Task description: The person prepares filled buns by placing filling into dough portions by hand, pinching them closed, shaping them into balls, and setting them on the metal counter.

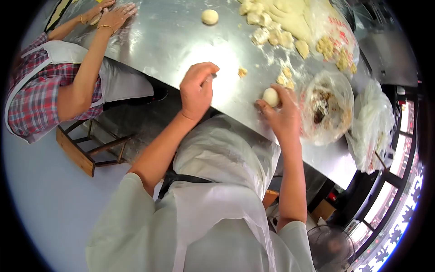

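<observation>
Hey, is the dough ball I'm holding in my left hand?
No, the dough ball is in your right hand, and your left hand is well apart from it.

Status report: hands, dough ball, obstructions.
Right hand gripping dough ball. Left hand curled, contents hidden. Clear plastic close beside right hand.

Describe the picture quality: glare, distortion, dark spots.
In the head view, strong glare whitens the metal table near the left hand; in the head view, the wide lens bows the window at far right and leaves the corners black; in the head view, the space beneath the table is dark, yet the dough ball in the right hand stays readable.
</observation>
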`<act>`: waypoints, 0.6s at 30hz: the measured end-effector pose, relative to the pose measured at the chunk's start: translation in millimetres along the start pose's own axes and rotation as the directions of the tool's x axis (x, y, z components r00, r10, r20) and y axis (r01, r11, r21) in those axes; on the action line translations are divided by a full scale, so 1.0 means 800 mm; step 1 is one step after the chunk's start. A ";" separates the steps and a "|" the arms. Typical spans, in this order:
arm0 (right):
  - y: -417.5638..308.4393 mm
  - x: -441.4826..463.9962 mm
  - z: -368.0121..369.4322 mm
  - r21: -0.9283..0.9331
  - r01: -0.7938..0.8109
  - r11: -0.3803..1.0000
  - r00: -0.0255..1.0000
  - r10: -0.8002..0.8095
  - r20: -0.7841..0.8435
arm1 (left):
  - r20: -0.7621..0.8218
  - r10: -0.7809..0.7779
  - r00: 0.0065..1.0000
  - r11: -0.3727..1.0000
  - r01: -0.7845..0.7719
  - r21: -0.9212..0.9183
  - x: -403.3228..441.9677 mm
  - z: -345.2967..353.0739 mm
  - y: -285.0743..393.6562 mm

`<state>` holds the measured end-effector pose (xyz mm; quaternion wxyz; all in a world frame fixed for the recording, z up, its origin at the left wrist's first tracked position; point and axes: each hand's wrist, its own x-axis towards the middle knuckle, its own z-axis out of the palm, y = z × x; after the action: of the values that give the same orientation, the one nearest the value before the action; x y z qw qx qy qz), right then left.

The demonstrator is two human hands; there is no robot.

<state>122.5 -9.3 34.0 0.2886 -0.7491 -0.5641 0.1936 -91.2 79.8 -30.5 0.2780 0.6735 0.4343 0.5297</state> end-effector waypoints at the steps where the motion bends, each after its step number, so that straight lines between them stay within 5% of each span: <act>1: -0.011 0.016 -0.002 0.022 0.035 0.999 0.999 -0.034 -0.027 | -0.010 0.021 1.000 1.000 -0.021 0.000 -0.001 0.002 -0.001; 6: -0.059 0.114 0.041 0.035 0.280 0.959 0.956 -0.276 -0.096 | -0.024 0.065 0.998 0.998 -0.065 0.012 0.003 -0.004 -0.001; 13: -0.074 0.228 0.145 -0.032 0.304 0.952 0.945 -0.306 -0.119 | -0.024 0.057 0.998 0.998 -0.056 0.038 0.002 -0.003 -0.002; 18: -0.082 0.225 0.127 -0.003 0.318 0.948 0.943 -0.317 -0.105 | -0.019 0.069 0.997 0.996 -0.068 0.053 0.003 -0.003 0.000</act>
<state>63.6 197.8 5.9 0.3500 -0.6554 -0.6603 0.1093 -93.6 81.4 -28.9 0.2376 0.6895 0.4274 0.5343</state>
